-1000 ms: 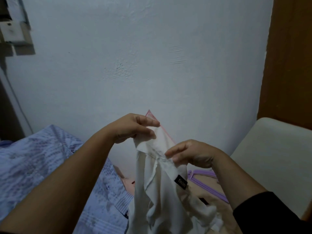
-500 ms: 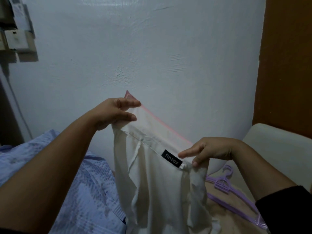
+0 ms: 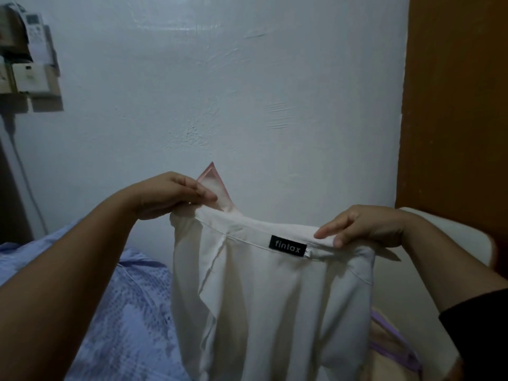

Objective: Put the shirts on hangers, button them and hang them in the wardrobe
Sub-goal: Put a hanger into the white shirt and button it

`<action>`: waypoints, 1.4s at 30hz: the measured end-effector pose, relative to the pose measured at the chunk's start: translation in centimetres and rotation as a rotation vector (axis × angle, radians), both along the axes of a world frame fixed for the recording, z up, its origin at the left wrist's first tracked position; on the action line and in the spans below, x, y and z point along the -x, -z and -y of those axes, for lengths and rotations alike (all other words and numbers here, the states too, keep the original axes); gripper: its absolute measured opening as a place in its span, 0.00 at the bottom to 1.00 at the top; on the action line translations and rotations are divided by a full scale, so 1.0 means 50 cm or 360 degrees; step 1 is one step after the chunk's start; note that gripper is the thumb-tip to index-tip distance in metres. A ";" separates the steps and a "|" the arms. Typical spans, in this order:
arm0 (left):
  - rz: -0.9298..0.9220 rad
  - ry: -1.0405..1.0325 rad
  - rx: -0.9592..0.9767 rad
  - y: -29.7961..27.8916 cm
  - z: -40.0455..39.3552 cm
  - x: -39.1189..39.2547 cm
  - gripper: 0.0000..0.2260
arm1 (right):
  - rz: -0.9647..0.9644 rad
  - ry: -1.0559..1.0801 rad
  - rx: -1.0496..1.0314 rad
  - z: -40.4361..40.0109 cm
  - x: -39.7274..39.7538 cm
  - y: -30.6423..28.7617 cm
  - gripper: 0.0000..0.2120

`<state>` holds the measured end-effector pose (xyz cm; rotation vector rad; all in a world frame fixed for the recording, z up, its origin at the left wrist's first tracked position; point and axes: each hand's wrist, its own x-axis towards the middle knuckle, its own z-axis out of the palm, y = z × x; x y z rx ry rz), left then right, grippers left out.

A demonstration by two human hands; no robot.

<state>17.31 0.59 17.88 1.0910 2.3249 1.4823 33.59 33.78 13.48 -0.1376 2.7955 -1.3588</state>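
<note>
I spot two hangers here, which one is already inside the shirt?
The pink hanger: its tip pokes out above the white shirt's collar beside the left hand. The purple hanger lies apart, low on the right, holding nothing.

I hold a white shirt (image 3: pixel 269 306) up by its collar, stretched wide between my left grip (image 3: pixel 176 195) and my right grip (image 3: pixel 362 229), each pinching the collar band at one end. The inside of the neck faces me, showing a black label (image 3: pixel 287 245) that reads "fintax" sewn just below the band. One collar tip (image 3: pixel 213 185), edged in pink, stands up beside my left grip. The body hangs down loose and creased. A purple hanger (image 3: pixel 395 345) lies low behind the shirt's right edge, partly hidden.
</note>
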 end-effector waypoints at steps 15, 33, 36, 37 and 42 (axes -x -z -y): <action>-0.0403 -0.0278 -0.0157 -0.022 0.001 -0.067 0.29 | -0.0166 0.0269 0.0056 -0.017 -0.070 0.014 0.17; -0.0781 -0.0466 -0.0531 -0.120 0.059 -0.249 0.31 | -0.1152 0.0711 -0.0386 0.070 -0.288 -0.180 0.25; -0.0802 -0.0457 -0.0670 -0.142 0.055 -0.258 0.30 | -0.1359 0.0757 -0.0382 0.074 -0.289 -0.217 0.26; -0.0800 -0.0459 -0.0712 -0.148 0.054 -0.256 0.30 | -0.1422 0.0775 -0.0390 0.075 -0.283 -0.226 0.25; -0.0696 -0.0482 -0.0825 -0.153 0.035 -0.208 0.29 | -0.1638 0.0860 -0.0439 0.056 -0.197 -0.243 0.26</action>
